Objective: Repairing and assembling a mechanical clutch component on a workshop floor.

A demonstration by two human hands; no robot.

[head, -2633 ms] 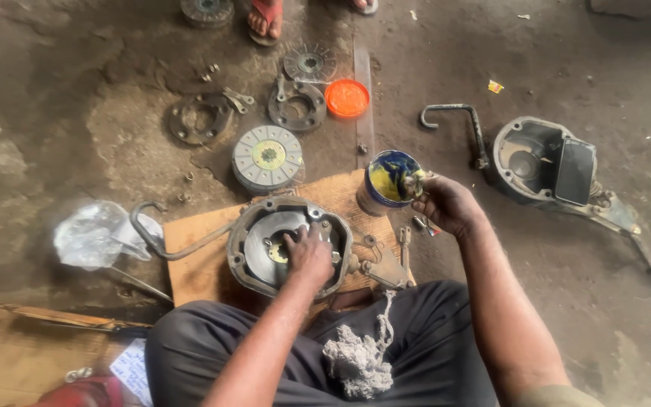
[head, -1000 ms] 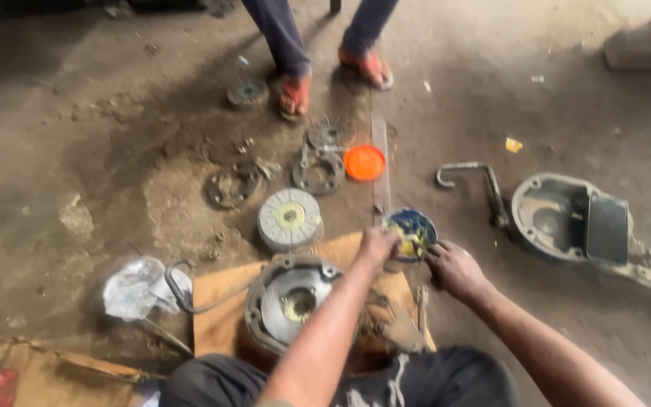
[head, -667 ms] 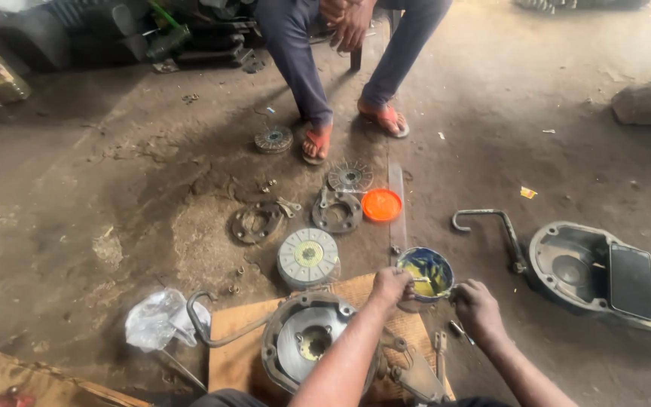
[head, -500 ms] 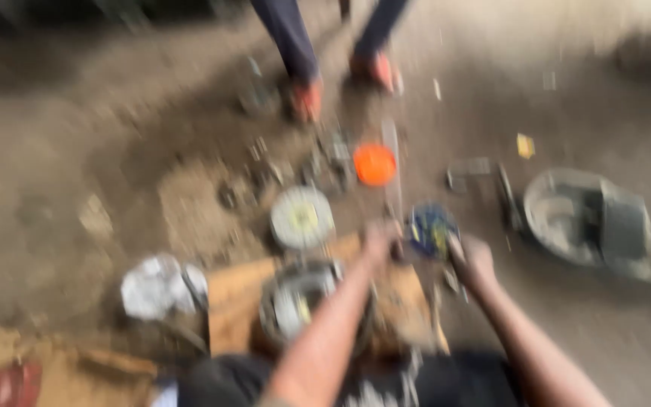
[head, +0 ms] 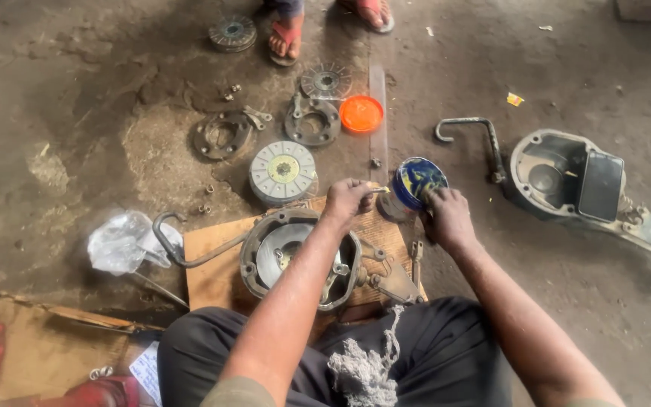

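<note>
Oil-stained concrete floor: left hand [head: 346,202] pinches a small stick pointing right into the tilted grease tin [head: 419,181], which right hand [head: 446,218] grips; the view has now steadied.

Bare floor right of the blue tin [head: 418,182]; disc [head: 282,172], orange lid [head: 361,114] crowding its left.

a stained, dusty concrete floor [head: 77,98] under soft daylight, with a bystander's sandalled feet [head: 286,36] at the top.
</note>
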